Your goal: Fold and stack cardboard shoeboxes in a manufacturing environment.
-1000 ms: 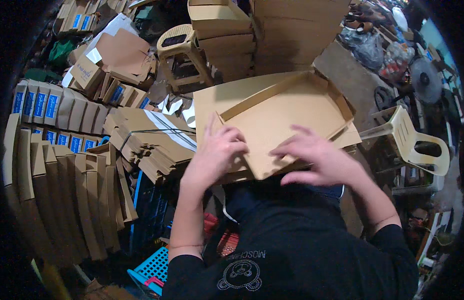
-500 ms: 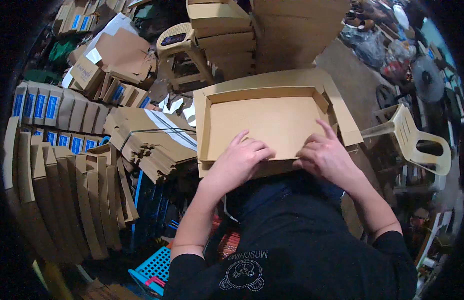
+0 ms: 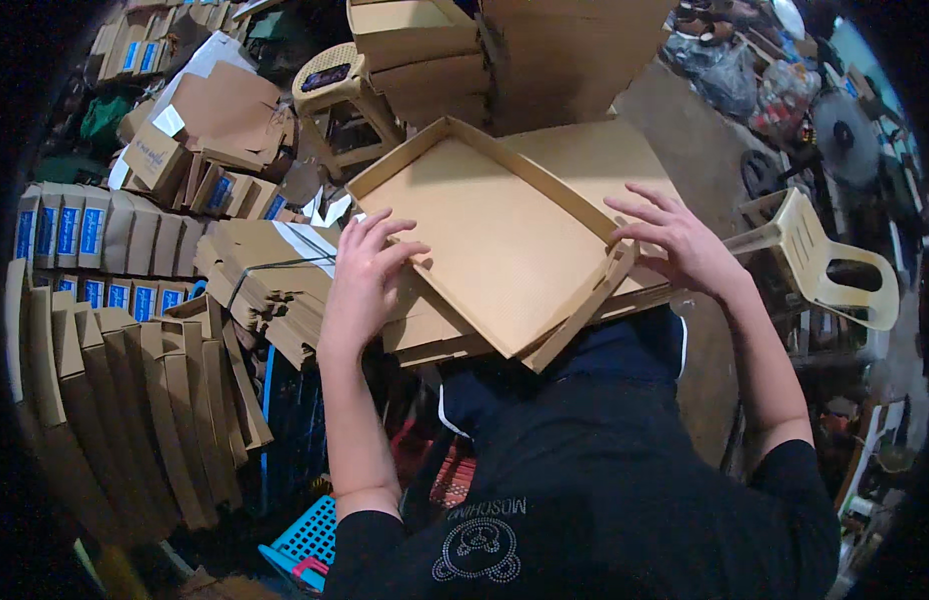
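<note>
While both hands press at its sides, a shallow cardboard tray point(image 3: 490, 235) lies tilted between them, one corner pointing toward the person's body. Its left hand point(image 3: 365, 275) rests with fingers spread and loosely curled on the tray's near-left wall, palm down — not clenched, touching the rim rather than wrapping it. Across the tray the right hand point(image 3: 685, 245) is open too, fingers fanned over the right wall where a folded flap point(image 3: 595, 295) stands half raised just beside the thumb. Under the tray and touching it lie more flat cardboard sheets point(image 3: 435, 325), stacked on the person's lap. Just left of the left hand sits a strapped bundle of flat box blanks point(image 3: 270, 270); farther left, rows of folded cartons point(image 3: 105, 380) stand on edge. Right of the right hand, near but apart, a pale plastic chair point(image 3: 835, 270) stands — and beyond the tray's far edge, a plastic stool point(image 3: 340, 95) beside stacked boxes point(image 3: 425, 50).
</note>
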Available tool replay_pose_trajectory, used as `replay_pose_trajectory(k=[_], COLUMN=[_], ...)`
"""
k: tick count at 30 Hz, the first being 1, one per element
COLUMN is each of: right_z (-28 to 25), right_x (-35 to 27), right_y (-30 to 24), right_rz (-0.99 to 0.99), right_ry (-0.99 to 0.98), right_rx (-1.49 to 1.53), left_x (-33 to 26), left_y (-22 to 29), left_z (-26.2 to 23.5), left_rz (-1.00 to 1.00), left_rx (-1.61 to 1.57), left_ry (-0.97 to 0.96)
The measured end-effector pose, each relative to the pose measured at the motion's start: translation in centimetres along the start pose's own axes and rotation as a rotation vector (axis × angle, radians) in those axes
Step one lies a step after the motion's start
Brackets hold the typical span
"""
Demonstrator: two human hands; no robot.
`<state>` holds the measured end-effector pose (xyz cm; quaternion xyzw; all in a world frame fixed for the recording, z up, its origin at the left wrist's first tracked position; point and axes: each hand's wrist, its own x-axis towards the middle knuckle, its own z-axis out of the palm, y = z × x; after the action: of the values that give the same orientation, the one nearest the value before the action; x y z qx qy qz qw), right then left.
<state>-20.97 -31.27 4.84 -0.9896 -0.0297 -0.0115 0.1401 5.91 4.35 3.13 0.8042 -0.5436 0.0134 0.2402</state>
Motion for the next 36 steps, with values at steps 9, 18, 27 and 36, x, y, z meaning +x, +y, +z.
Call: replay_pose_trajectory(k=[9, 18, 27, 36], right_z=[0.4, 4.2, 4.5, 4.4], right_x=[0.1, 0.8, -0.4, -0.2], right_y=[-3.5, -4.5, -5.4, -4.8], right_rz=[-0.141, -0.069, 0.243, 0.136], right_ry=[0.184, 0.369, 0.249, 0.335], right_rx=[0.143, 0.309, 0.521, 0.506], left_x=[1.0, -0.7, -0.9, -0.4], left_y=[5.8, 3.9, -0.5, 1.6], left_z=[-1.9, -4.1, -2.2, -1.5], left_rz=[0.118, 0.007, -0.195, -0.239], left_rx=[-0.391, -0.205, -0.492, -0.645], left_ry=[-0.251, -0.189, -0.445, -0.225])
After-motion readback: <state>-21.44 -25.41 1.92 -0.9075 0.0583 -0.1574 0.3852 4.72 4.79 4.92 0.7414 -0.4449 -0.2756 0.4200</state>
